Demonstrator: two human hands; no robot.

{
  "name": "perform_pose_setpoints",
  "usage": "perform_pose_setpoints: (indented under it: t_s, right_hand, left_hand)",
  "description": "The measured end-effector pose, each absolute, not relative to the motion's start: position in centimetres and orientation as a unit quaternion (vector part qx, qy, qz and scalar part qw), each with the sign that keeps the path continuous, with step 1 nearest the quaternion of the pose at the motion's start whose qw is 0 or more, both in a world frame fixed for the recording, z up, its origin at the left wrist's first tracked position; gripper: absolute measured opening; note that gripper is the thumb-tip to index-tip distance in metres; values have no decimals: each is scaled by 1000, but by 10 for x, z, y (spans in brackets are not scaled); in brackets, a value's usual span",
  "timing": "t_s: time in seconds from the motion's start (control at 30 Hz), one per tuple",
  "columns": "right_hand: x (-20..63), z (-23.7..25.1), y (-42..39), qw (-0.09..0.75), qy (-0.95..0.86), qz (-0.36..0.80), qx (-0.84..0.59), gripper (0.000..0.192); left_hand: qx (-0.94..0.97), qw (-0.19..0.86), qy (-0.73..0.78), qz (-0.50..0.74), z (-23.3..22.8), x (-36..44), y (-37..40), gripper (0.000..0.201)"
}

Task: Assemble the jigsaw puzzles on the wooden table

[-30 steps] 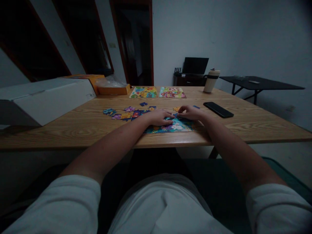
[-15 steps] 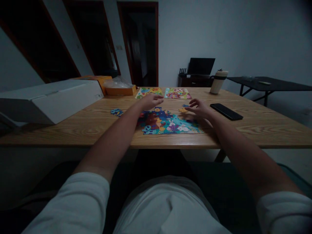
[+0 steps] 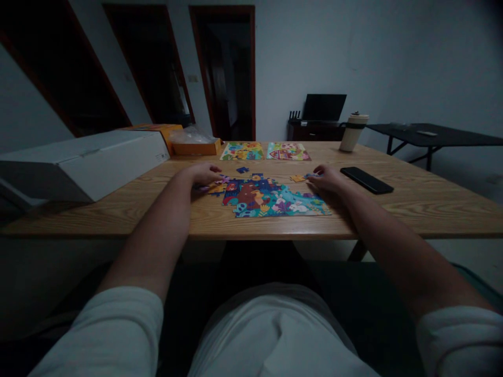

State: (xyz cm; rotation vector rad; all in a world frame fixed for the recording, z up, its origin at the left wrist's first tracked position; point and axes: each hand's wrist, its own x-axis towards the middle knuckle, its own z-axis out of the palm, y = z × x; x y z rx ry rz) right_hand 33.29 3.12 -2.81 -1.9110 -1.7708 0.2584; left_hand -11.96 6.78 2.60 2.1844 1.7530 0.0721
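Note:
A partly assembled jigsaw puzzle (image 3: 267, 199) with rabbits and a brown bear lies flat near the table's front edge. At its left side my left hand (image 3: 205, 174) hovers low over loose pieces, fingers loosely apart and partly hidden by the hand's back. My right hand (image 3: 326, 178) is at the puzzle's upper right, fingertips closed on a small blue puzzle piece (image 3: 311, 176). Beside that piece lies a yellow puzzle piece (image 3: 297, 178). A dark blue puzzle piece (image 3: 242, 170) sits alone behind the puzzle.
Two colourful picture sheets (image 3: 242, 151) lie farther back on the wooden table (image 3: 416, 209). A white box (image 3: 86, 159) and an orange tray (image 3: 196, 148) with clear plastic stand left. A black phone (image 3: 366, 179) and a cream tumbler (image 3: 352, 133) are at right.
My left hand has moved left, from above the puzzle to its left edge, uncovering the dark blue piece and several pieces there. My right hand has shifted slightly, staying by the yellow and blue pieces.

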Motion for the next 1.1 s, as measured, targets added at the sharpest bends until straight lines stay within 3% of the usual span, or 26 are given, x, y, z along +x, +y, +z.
perform_pose_setpoints:
  t_s: [0.2,0.43,0.77,0.9,1.0,1.1]
  right_hand:
    - [334,-27,28,289,-667,125,-676,32]
    - [330,-23,24,310,-671,141,-659,25]
    - [327,-19,17,315,-677,160,-645,23]
    - [315,-13,11,339,-686,154,-626,19]
    - [297,-7,5,378,-706,247,-545,23]
    - [278,-5,-1,346,-706,449,-424,34]
  left_hand:
    - [762,212,602,-110,44,-114,58,84]
    - [792,181,576,-87,41,-107,54,72]
    - [819,74,568,39,41,-81,45,61]
    - [851,-27,487,195,39,-58,38,44]
    - [891,-156,334,267,34,-28,23,29]
    - [938,-199,179,220,26,5,4,26]
